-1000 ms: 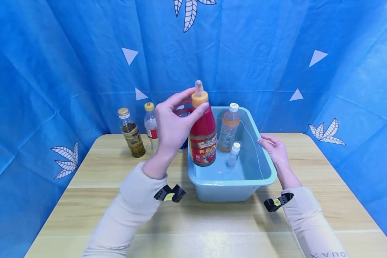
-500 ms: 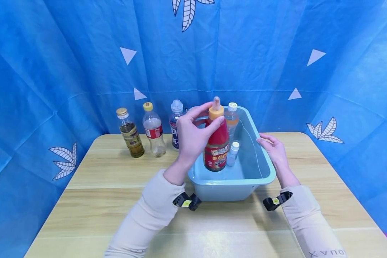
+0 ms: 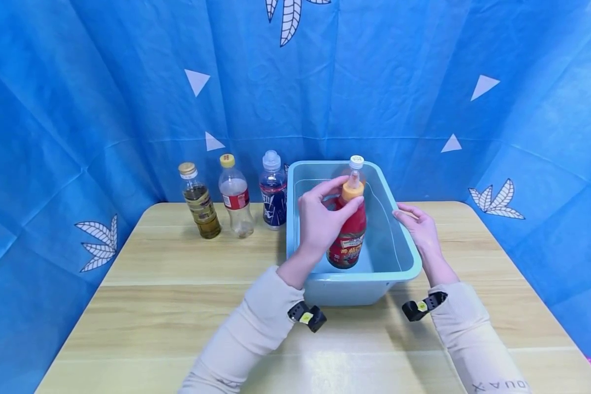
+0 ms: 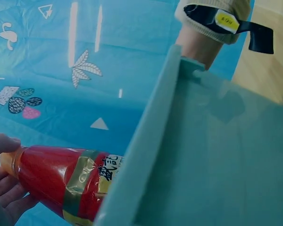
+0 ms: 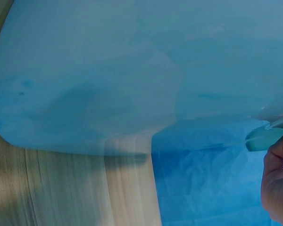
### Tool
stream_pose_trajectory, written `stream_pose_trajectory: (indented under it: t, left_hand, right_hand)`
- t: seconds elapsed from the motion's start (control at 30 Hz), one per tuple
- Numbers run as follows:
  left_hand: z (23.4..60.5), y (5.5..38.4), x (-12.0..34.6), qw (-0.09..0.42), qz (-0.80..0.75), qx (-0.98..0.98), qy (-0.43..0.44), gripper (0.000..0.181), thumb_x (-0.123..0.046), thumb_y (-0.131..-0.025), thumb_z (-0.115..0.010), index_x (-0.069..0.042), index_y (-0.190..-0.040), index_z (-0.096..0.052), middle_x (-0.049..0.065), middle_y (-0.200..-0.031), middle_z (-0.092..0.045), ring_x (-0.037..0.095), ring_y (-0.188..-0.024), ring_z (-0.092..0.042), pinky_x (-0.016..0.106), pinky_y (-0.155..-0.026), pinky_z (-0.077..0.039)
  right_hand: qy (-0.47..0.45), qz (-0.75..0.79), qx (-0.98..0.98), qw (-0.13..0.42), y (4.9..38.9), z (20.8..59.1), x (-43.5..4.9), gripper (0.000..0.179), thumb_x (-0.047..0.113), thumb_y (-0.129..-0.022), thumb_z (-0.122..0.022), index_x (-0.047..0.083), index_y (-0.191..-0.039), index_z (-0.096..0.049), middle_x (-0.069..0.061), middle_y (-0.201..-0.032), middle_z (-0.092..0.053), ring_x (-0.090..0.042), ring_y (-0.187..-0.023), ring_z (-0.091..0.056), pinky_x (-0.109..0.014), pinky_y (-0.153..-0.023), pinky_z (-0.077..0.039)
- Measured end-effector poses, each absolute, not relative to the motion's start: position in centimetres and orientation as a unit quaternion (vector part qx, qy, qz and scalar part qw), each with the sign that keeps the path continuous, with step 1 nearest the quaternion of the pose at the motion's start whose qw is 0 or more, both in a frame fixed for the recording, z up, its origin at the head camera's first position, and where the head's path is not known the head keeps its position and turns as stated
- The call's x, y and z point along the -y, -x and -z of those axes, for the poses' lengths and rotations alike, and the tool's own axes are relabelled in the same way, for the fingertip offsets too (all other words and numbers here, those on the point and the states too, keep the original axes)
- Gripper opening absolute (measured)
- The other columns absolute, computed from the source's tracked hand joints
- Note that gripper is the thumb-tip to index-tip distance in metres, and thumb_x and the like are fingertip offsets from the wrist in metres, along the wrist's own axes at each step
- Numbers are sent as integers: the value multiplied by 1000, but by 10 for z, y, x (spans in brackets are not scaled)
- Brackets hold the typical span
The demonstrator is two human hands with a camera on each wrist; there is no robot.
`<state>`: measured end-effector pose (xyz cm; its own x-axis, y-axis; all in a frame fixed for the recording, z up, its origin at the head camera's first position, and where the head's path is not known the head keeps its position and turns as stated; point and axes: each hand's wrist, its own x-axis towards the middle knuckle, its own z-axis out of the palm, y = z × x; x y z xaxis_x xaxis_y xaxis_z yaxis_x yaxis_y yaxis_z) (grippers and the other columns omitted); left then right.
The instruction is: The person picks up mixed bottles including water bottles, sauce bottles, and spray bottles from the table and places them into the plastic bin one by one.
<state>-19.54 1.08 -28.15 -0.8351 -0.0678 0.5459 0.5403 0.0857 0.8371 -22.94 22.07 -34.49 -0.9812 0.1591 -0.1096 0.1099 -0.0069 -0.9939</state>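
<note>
My left hand pinches the yellow neck of a red ketchup bottle and holds it inside the light blue plastic tub, roughly upright. Whether its base touches the tub floor I cannot tell. In the left wrist view the ketchup bottle shows past the tub's rim, thumb and fingers around its neck. On the tub's right side, my right hand grips the rim; the right wrist view has that hand at its edge. A white-capped bottle stands behind the ketchup, mostly hidden.
Left of the tub stand an oil-coloured liquid bottle, a clear bottle with a red label and yellow cap, and a dark blue bottle. The wooden table meets a blue patterned curtain behind.
My left hand has carried the ketchup bottle right and down, from over the tub's left side into it. The ketchup now hides the small white-capped bottle. My right hand stays on the rim.
</note>
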Motion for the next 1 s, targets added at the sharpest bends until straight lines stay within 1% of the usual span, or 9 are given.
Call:
stream_pose_trajectory:
  t: [0.13, 0.3, 0.43, 0.8, 0.87, 1.0]
  left_hand:
    - [289, 195, -19, 220, 648, 712, 158, 35, -15, -74, -73, -6, -106, -64, 5, -101, -64, 10, -86, -60, 24, -69, -51]
    - [296, 197, -28, 201, 643, 724, 148, 34, -17, -74, -72, -8, -106, -65, 3, -98, -65, 7, -85, -59, 21, -68, -50]
    - [302, 197, -33, 189, 644, 728, 136, 34, -18, -73, -73, -9, -105, -65, 1, -96, -65, 5, -83, -59, 21, -67, -50]
    - [305, 195, -40, 156, 634, 748, 116, 34, -16, -73, -73, -9, -105, -65, 3, -100, -65, 10, -87, -60, 21, -69, -49]
    - [306, 196, -41, 148, 632, 753, 110, 34, -16, -73, -73, -10, -105, -64, 2, -101, -65, 10, -88, -60, 20, -70, -49]
    - [309, 196, -43, 143, 622, 763, 105, 34, -17, -72, -74, -10, -104, -64, 2, -99, -65, 9, -87, -60, 19, -70, -48]
  right_hand:
    - [98, -692, 715, 18, 232, 350, -223, 39, 18, -85, -60, 2, -120, -52, 12, -73, -64, -4, -66, -62, -19, -58, -50]
    - [96, -686, 721, 21, 237, 358, -228, 41, 23, -85, -60, 5, -121, -52, 13, -76, -63, -4, -69, -62, -20, -60, -50]
    - [92, -686, 721, 25, 240, 361, -229, 42, 24, -85, -61, 5, -121, -52, 14, -74, -63, -3, -68, -62, -19, -60, -50]
    - [99, -690, 717, 23, 239, 359, -228, 34, 25, -83, -62, 11, -114, -58, 14, -73, -64, -4, -67, -62, -19, -59, -50]
    - [100, -684, 722, 23, 238, 359, -227, 36, 27, -83, -62, 11, -115, -57, 14, -74, -63, -4, -67, -62, -19, -60, -50]
    - [102, -688, 718, 18, 231, 348, -222, 38, 22, -84, -61, 6, -118, -54, 14, -73, -63, -4, -65, -62, -19, -59, -50]
